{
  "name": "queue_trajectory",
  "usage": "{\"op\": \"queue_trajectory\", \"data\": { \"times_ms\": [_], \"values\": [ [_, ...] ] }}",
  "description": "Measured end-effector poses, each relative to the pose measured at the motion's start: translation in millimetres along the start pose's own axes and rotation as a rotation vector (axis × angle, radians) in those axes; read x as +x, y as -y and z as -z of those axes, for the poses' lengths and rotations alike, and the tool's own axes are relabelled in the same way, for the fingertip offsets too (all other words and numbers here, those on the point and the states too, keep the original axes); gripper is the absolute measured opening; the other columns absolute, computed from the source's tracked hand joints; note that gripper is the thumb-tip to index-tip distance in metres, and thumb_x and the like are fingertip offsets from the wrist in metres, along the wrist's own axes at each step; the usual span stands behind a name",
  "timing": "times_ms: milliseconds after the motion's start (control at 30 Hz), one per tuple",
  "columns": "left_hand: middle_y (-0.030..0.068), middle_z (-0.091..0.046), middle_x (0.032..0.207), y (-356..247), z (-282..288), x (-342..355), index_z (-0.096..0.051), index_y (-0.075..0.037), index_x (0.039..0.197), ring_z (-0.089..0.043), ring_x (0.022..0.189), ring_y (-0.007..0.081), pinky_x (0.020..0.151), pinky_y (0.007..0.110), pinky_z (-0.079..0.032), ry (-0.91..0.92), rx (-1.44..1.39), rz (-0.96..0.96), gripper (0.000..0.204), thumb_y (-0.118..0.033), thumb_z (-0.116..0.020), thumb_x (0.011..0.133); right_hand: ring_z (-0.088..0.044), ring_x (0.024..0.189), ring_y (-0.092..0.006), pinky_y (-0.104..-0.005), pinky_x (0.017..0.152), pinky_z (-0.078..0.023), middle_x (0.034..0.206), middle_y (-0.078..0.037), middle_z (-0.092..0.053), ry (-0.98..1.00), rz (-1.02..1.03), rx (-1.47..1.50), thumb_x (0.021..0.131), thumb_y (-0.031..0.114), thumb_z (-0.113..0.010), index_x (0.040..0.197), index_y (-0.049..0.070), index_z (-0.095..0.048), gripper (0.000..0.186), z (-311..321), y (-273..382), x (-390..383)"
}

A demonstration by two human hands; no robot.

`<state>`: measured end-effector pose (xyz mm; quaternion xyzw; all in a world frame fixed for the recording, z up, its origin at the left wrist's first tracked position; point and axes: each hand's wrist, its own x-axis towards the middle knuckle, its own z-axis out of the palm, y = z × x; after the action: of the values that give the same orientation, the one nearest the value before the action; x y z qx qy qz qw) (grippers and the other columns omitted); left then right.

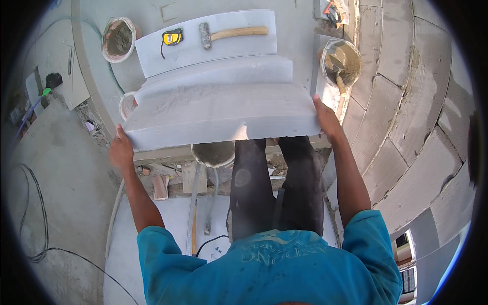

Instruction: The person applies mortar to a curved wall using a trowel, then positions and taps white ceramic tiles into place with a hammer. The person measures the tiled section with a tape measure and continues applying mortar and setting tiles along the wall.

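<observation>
A long pale grey block (218, 109) spans the space above my thighs, gripped at both ends. My left hand (122, 145) holds its left end, thumb up along the edge. My right hand (327, 116) grips the right end. Just beyond it lie similar pale slabs (213, 71), and on the farthest one (152, 53) rest a yellow tape measure (173, 36) and a wooden-handled hammer (231, 33). The block partly hides a bucket (213, 155) of grey mix near my legs and a second bucket (129, 104) at the left.
A bucket of mortar (118, 40) stands far left, another with a trowel (340, 61) at right. A red-handled tool (333, 12) lies at top right. A block wall (406, 101) lines the right side; cables (43, 213) cross the concrete floor (66, 168) at left.
</observation>
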<state>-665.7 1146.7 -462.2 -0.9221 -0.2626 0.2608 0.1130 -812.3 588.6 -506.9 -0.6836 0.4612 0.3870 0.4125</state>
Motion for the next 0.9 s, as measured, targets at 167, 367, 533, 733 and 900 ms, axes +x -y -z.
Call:
{"op": "queue_trajectory", "data": {
  "times_ms": [167,367,533,733,900],
  "values": [
    [0.0265,-0.046,0.151,7.0,-16.3,-22.9,-0.039,-0.004,0.154,-0.044,0.139,0.0441,0.115,0.052,-0.034,-0.357,-0.368,-0.468,0.09,-0.062,-0.067,0.09,-0.043,0.141,-0.0392,-0.052,0.116,-0.034,0.153,-0.025,-0.044,-0.486,0.294,-0.381,0.089,0.07,-0.059,0.156,0.006,-0.036,0.096,-19.0,13.2,-26.4],
    [0.0176,-0.04,0.155,-16.8,-1.6,-83.5,-0.034,-0.007,0.153,-0.037,0.142,0.0409,0.116,0.057,-0.029,-0.135,0.096,-1.136,0.12,-0.031,-0.098,0.054,-0.036,0.146,-0.0356,-0.0555,0.121,-0.025,0.154,-0.019,-0.041,-0.432,0.987,-0.818,0.08,0.053,-0.076,0.155,0.014,-0.038,0.092,-90.3,16.0,-95.8],
    [0.0149,-0.053,0.136,-32.8,-7.6,-51.6,-0.047,-0.008,0.138,-0.05,0.128,0.0357,0.109,0.051,-0.038,-0.214,0.112,-1.167,0.087,-0.018,-0.091,0.063,-0.051,0.128,-0.0284,-0.0488,0.114,-0.035,0.131,-0.011,-0.056,-0.603,1.065,-0.818,0.086,0.029,-0.067,0.142,0.016,-0.05,0.059,-120.1,14.9,-55.7],
    [0.0105,-0.059,0.117,-33.1,13.0,-82.1,-0.051,-0.01,0.129,-0.056,0.112,0.0346,0.096,0.048,-0.041,-0.261,0.322,-1.279,0.075,-0.02,-0.086,0.063,-0.055,0.108,-0.0189,-0.0406,0.098,-0.041,0.102,-0.002,-0.055,-0.768,1.113,-0.616,0.085,0.016,-0.064,0.119,0.019,-0.057,0.035,-117.9,-25.8,-72.0],
    [0.0105,-0.059,0.119,-58.4,79.2,-159.4,-0.051,-0.01,0.131,-0.055,0.113,0.0337,0.096,0.048,-0.039,-0.263,0.337,-1.595,0.077,-0.022,-0.087,0.063,-0.055,0.113,-0.0215,-0.0419,0.1,-0.04,0.108,-0.004,-0.056,-0.75,0.884,-0.409,0.084,0.013,-0.066,0.123,0.022,-0.058,0.04,-92.1,-129.3,-168.2]
  ]
}}
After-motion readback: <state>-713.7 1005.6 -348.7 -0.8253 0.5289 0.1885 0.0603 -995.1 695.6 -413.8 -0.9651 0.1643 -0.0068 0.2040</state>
